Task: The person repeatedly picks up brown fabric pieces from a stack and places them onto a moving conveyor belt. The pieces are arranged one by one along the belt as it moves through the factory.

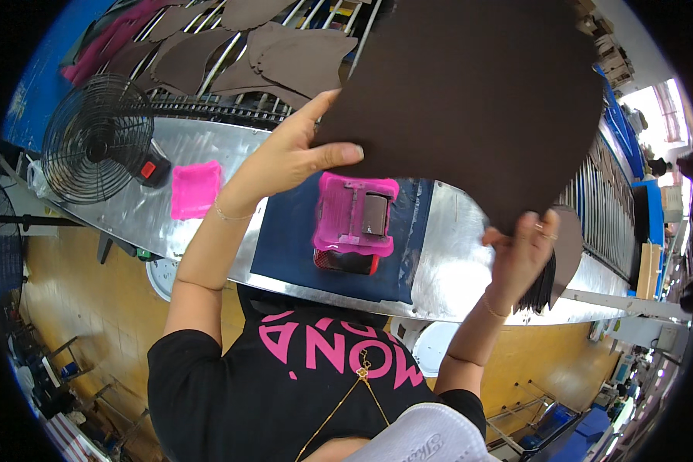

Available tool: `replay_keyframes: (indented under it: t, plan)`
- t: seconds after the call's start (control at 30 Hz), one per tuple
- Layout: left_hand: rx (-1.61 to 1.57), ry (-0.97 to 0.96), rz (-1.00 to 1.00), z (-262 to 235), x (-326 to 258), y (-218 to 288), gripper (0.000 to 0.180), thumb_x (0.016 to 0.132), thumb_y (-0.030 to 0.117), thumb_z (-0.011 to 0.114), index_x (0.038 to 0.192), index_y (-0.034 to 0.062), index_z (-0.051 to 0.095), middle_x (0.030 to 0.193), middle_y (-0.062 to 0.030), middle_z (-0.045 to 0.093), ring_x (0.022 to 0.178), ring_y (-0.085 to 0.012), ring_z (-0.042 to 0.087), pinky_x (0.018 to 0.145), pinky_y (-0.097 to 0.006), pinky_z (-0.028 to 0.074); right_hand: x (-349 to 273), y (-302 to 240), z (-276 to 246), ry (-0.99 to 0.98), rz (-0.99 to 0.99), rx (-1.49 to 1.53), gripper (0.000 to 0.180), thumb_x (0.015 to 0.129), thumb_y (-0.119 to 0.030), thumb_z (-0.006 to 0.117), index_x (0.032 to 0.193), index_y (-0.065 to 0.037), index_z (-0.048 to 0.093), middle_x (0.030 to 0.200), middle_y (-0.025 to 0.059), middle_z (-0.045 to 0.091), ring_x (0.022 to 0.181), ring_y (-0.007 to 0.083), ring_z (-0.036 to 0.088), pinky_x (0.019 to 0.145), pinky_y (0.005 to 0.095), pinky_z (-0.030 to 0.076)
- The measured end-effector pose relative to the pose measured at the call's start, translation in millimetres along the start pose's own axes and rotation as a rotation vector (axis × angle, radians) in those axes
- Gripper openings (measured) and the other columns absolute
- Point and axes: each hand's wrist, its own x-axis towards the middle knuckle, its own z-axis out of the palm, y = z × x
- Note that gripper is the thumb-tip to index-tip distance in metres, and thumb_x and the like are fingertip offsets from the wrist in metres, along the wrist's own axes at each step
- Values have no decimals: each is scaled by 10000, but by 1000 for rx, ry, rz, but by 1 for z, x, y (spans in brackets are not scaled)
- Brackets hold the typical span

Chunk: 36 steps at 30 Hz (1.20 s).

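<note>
Holding dark brown leather sheet [470, 100] raised above metal bench [454, 269]: left hand [285, 158] pinching edge at 9 o'clock, right hand [520, 254] gripping stacked pieces at 5 o'clock. Advised: keep sheet flat, clear of pink tool [354, 219].

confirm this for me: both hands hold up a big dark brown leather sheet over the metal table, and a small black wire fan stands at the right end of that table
Not quite. The head view shows the small black wire fan at the left end of the metal table, not the right. The rest holds: the left hand and the right hand hold up the big dark brown leather sheet over it.
</note>
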Motion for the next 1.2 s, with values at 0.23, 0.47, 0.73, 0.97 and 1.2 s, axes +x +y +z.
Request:
replay_keyframes:
  t: [0.23, 0.47, 0.73, 0.97, 1.2]
  plan:
    - [276, 181, -41, -76, -35, 41, 278, 874, 136, 639, 1101, -16, 590, 825, -46, 642, 590, -111, 620, 430, -205, 455, -3, 50, 65, -392, -8, -208, 219, 768, 5, 714, 970, -11, 630, 913, 78, 659, 872, 143, 592, 760, 261, 465]
    - [381, 286, -8, -103, -60, 51, 218, 827, 85, 690, 1016, -5, 628, 822, -49, 663, 645, -129, 668, 524, -194, 497, -15, 59, 84, -492, -167, -559, 169, 689, -54, 762, 851, -59, 713, 896, 95, 686, 839, 277, 610, 857, 358, 431]
    - [432, -1, -296, -67, -55, 7, 124, 871, 67, 601, 951, -26, 619, 753, -62, 634, 573, -123, 648, 480, -210, 466, -18, 57, 6, -556, -333, -956, 163, 713, -60, 734, 874, -81, 722, 943, 101, 678, 907, 308, 599, 920, 412, 397]
    - [749, -340, 29, -4, -16, 3, 98, 823, 84, 619, 891, 13, 622, 772, -93, 581, 594, -223, 617, 521, -320, 461, -58, 65, -71, -294, -60, -1040, 227, 733, -78, 751, 951, -63, 690, 960, 134, 672, 874, 323, 611, 834, 381, 449]
    - [906, -612, 287, 49, 12, -12, 184, 781, 247, 679, 757, 71, 628, 846, -78, 528, 700, -292, 601, 616, -397, 477, -71, -1, -136, -141, 278, -1121, 132, 750, -50, 740, 826, 29, 666, 736, 93, 626, 670, 147, 532, 607, 277, 425]
